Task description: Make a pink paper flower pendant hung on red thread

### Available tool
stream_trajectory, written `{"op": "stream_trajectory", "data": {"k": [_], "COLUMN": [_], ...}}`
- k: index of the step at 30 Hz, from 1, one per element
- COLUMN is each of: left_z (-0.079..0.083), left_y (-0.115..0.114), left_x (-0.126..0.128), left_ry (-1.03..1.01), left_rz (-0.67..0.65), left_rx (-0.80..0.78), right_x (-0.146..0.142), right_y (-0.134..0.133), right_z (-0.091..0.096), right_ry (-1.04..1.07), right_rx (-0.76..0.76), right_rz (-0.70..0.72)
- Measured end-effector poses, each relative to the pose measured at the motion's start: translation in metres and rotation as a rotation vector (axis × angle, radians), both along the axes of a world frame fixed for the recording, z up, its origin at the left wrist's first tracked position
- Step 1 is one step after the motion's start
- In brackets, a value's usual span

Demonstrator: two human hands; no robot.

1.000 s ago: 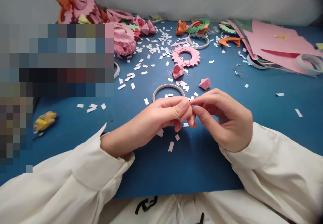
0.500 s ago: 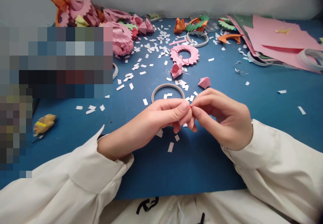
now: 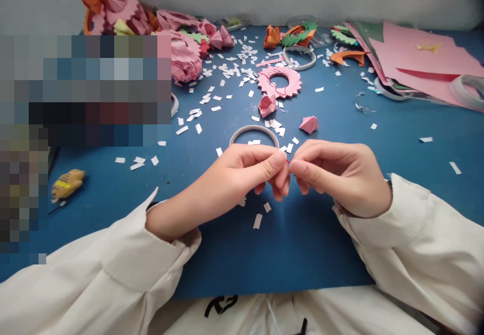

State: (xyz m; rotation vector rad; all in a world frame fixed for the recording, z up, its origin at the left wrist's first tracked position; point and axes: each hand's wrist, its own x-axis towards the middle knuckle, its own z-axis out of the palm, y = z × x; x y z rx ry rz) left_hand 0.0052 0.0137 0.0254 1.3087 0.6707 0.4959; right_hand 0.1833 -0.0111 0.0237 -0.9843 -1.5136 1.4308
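Note:
A short bit of red string [image 3: 288,161] shows between my fingertips; most of it is hidden. My left hand [image 3: 257,171] pinches one side of it between thumb and forefinger. Close beside, my right hand [image 3: 333,171] is closed in a pinch on the other side. Just behind the left hand lies a roll of narrow tape [image 3: 254,129], partly covered by it. Beyond my right hand sits a small pink folded paper piece [image 3: 309,124]. Farther back are an open pink paper bud [image 3: 267,105] and a pink toothed paper ring [image 3: 280,82] with red string on it.
White paper scraps [image 3: 242,60] are scattered over the blue table [image 3: 234,254]. Pink paper sheets [image 3: 423,65] are stacked at the back right. Folded paper pieces [image 3: 185,55] are heaped at the back left. A yellow toy-like object [image 3: 68,185] lies at the left. A blurred-out area covers the far left.
My right hand has turned slightly and moved a little right, its thumb now lying over the forefinger. A bit of red string still shows between both hands. The left hand has barely moved.

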Motion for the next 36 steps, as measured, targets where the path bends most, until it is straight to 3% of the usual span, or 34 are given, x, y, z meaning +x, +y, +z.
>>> {"op": "stream_trajectory", "data": {"k": [5,11,14,19,21,31,36], "left_z": [0.001,0.006,0.006,0.002,0.0,0.009,0.012], "left_y": [-0.001,-0.005,-0.005,-0.001,-0.001,0.0,0.0], "left_x": [-0.001,0.002,0.002,0.001,0.0,-0.001,-0.001], "left_ry": [0.021,0.087,0.131,0.08,0.105,0.216,0.307], "left_rz": [0.061,0.364,0.335,0.293,0.271,0.276,0.338], "left_rx": [0.048,0.277,0.299,0.024,-0.003,0.211,0.412], "right_x": [0.001,0.001,0.002,0.003,0.003,0.001,0.0], "right_y": [0.002,0.001,0.001,0.001,0.001,-0.001,-0.001], "right_z": [0.002,-0.001,-0.002,-0.003,-0.004,-0.004,-0.003], "right_ry": [-0.029,-0.055,-0.069,-0.097,-0.101,-0.117,-0.105], "right_rx": [0.024,0.035,0.057,0.073,0.081,0.105,0.07], "right_rz": [-0.024,-0.034,-0.027,0.002,-0.001,-0.002,0.019]}}
